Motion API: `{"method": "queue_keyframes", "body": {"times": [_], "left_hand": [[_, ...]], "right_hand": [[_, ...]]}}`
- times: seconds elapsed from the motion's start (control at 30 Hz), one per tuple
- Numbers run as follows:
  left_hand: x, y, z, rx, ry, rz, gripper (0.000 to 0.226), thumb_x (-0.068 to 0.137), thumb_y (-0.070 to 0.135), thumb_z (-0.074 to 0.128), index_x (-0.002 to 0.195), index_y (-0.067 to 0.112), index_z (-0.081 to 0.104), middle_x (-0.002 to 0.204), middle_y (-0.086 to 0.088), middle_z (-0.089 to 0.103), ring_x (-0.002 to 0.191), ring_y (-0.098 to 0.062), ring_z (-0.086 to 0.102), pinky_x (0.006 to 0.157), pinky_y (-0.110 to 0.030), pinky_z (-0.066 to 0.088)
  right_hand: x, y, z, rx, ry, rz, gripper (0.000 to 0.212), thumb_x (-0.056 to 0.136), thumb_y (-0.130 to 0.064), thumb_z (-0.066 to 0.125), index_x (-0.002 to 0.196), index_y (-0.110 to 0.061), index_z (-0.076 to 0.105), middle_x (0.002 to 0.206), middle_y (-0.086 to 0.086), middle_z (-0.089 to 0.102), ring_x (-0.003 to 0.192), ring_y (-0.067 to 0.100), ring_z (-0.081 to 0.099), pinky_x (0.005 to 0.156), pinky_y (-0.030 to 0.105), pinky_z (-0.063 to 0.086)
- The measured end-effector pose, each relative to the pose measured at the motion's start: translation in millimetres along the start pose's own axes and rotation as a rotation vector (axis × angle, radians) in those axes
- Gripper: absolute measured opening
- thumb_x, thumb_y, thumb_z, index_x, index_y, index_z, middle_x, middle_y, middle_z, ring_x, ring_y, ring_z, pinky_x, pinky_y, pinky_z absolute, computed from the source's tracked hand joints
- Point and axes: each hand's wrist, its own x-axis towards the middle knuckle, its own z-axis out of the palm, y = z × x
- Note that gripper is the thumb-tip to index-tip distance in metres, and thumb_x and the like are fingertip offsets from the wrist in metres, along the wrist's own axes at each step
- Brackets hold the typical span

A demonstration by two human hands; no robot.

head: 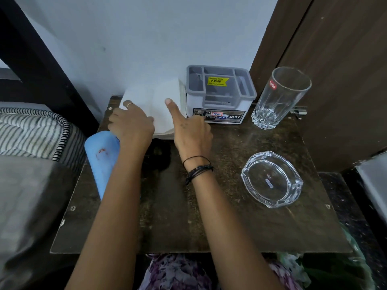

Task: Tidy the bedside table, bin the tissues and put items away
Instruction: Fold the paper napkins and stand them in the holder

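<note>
The left hand (130,124) covers the near left corner of the open book (155,107) at the bedside table's (209,216) back edge, and its palm side is out of sight, so its grip cannot be judged. The left forearm hides part of the blue bottle (102,155) by the left edge. The print on the organiser's (219,97) yellow sticker is mostly too small to read.

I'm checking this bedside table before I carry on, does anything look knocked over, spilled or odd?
Nothing spilled or broken. The blue bottle looks tilted at the table's left edge, partly hidden by the left hand. The grey organiser is empty and keeps its price sticker.
</note>
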Motion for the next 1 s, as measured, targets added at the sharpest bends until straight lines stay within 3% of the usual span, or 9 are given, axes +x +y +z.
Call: {"method": "queue_keyframes", "body": {"times": [0.17,0.3,0.4,0.57,0.67,0.77,0.87,0.93,1.0], "left_hand": [[10.2,-1.6,-2.5,-0.048,0.028,-0.07,0.079,0.083,0.033,0.066,0.138,-0.004,0.024,0.14,-0.03,0.033,0.131,-0.043,0.031,0.104,-0.052,0.029],[19.4,-0.4,-4.3,-0.191,0.006,0.025,0.046,0.084,0.016,0.063,0.12,-0.007,0.045,0.127,-0.025,0.051,0.119,-0.04,0.046,0.087,-0.041,0.039],[8.5,5.3,-12.3,-0.368,0.084,0.087,0.029,0.084,0.008,0.057,0.11,-0.005,0.049,0.114,-0.021,0.057,0.109,-0.037,0.052,0.072,-0.032,0.031],[-35.2,4.5,-40.3,-0.761,0.096,0.134,0.047,0.078,0.025,0.064,0.116,0.007,0.044,0.115,-0.009,0.056,0.101,-0.027,0.058,0.077,-0.036,0.049],[-81.8,2.0,-53.8,-1.11,-0.002,0.133,0.037,0.082,0.034,0.065,0.108,0.017,0.045,0.1,0.005,0.061,0.088,-0.008,0.062,0.057,-0.023,0.053],[-124.1,0.1,-43.3,-1.299,-0.089,0.077,0.039,0.086,0.028,0.062,0.118,0.019,0.042,0.1,0.009,0.06,0.085,-0.003,0.06,0.065,-0.021,0.055],[-134.7,2.4,-19.3,-1.236,-0.152,0.085,0.058,0.082,0.017,0.068,0.126,0.024,0.032,0.105,0.008,0.054,0.099,-0.015,0.059,0.079,-0.035,0.055],[-136.0,6.6,-6.8,-1.048,-0.172,0.142,0.074,0.078,0.011,0.071,0.134,0.023,0.025,0.117,0.001,0.049,0.107,-0.02,0.052,0.073,-0.034,0.054],[-138.6,7.8,3.7,-0.889,-0.171,0.191,0.091,0.072,0.007,0.075,0.141,0.022,0.018,0.134,-0.007,0.043,0.12,-0.024,0.047,0.084,-0.04,0.053]], "right_hand": [[7.7,7.1,15.2,-0.032,0.055,-0.033,0.045,0.084,-0.035,0.062,0.111,0.0,0.054,0.114,0.017,0.062,0.106,0.034,0.058,0.079,0.033,0.046],[11.1,13.0,20.0,0.124,0.031,0.009,0.03,0.08,-0.016,0.066,0.107,-0.003,0.06,0.11,0.014,0.067,0.102,0.03,0.062,0.073,0.025,0.045],[4.7,9.3,16.7,0.279,0.027,-0.001,0.029,0.077,-0.013,0.069,0.105,-0.007,0.063,0.106,0.009,0.07,0.093,0.02,0.063,0.069,0.019,0.043],[-24.6,3.9,-15.3,0.438,0.043,-0.153,0.022,0.078,-0.012,0.069,0.099,-0.013,0.062,0.086,-0.007,0.066,0.069,-0.004,0.058,0.054,0.001,0.04],[-48.0,11.4,-46.0,0.492,0.014,-0.224,0.02,0.079,-0.01,0.069,0.096,-0.017,0.06,0.083,-0.013,0.064,0.066,-0.01,0.057,0.059,0.006,0.044],[-68.1,28.2,-71.4,0.51,0.035,-0.2,0.02,0.078,-0.009,0.069,0.091,-0.021,0.058,0.084,-0.01,0.065,0.073,0.0,0.06,0.064,0.018,0.051],[-76.3,48.7,-86.6,0.438,0.025,-0.11,0.024,0.078,-0.012,0.069,0.092,-0.025,0.054,0.086,-0.007,0.065,0.077,0.008,0.063,0.066,0.024,0.054],[-76.2,57.9,-93.1,0.342,-0.018,-0.066,0.031,0.078,-0.014,0.069,0.1,-0.024,0.049,0.091,-0.007,0.063,0.078,0.006,0.061,0.059,0.011,0.049],[-74.5,63.7,-96.4,0.202,-0.046,-0.062,0.039,0.08,-0.019,0.068,0.108,-0.026,0.043,0.099,-0.007,0.06,0.081,0.003,0.058,0.056,0.006,0.043]]}}
